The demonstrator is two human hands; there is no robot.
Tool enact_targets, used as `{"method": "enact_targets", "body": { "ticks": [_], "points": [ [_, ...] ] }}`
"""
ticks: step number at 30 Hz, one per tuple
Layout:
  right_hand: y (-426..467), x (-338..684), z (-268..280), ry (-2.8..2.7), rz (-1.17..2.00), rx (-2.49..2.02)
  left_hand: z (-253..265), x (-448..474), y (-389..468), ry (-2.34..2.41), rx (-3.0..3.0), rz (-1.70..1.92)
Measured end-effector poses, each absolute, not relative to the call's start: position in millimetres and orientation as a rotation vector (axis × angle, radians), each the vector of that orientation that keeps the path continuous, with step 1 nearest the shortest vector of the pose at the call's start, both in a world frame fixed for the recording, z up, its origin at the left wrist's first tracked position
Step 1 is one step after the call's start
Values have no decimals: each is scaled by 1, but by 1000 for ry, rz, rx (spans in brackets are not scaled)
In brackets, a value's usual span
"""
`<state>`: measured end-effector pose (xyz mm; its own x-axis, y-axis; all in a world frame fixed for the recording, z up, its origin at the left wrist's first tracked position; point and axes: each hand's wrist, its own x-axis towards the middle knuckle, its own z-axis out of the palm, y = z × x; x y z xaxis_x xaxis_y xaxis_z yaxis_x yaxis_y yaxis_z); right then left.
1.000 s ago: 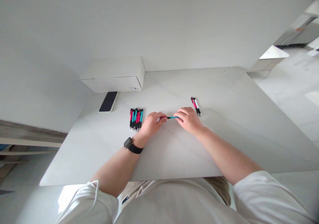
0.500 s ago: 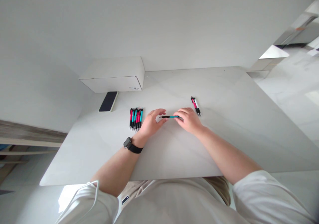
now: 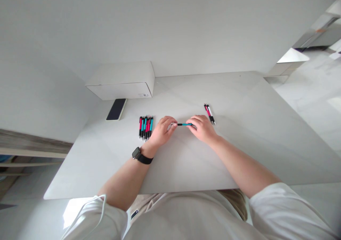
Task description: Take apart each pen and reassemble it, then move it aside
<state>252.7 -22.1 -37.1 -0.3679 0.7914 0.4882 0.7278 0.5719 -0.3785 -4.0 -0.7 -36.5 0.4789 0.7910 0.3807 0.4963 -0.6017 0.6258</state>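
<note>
Nearest, the white shirt (image 3: 197,215) of the seated person meets the near edge of the pale worktop (image 3: 183,169), and a broad open stretch of that surface lies between this edge and the two hands. Both bare forearms reach in over it, a black watch (image 3: 141,156) on the left wrist.

Farther in, about mid-worktop, a slim pen (image 3: 185,124) spans the gap between the left hand (image 3: 161,131) and the right hand (image 3: 201,129). Its visible middle is two-toned – smooth black toward the left hand, bright teal toward the right – and both ends are largely covered by fingers. Its long axis runs side to side, nearly parallel to the near edge, with the black section pointing left; whether it is lifted off the surface I cannot tell. The left grip is a narrow pinch of thumb and fingers on the black end; the right grip is closed just as narrowly on the teal end.

Just left of the left hand lies a tight row of pens (image 3: 146,128), pink-red and teal, their tips toward the person. Beyond the right hand sits a pair of pens (image 3: 209,114), one pink-red and one white, slightly slanted, and open worktop runs on to the right edge. Farther back at left come a dark-screened phone (image 3: 116,109), then a white box (image 3: 119,83) standing near the wall (image 3: 191,30), which borders the far edge
</note>
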Motion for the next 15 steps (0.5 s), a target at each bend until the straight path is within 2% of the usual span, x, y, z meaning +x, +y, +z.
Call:
{"method": "enact_targets", "body": {
  "ticks": [15],
  "points": [
    [-25, 251, -34, -2164, 142, -1191, -33, -2, -4, 1073, 2316, 910]
  ]
}}
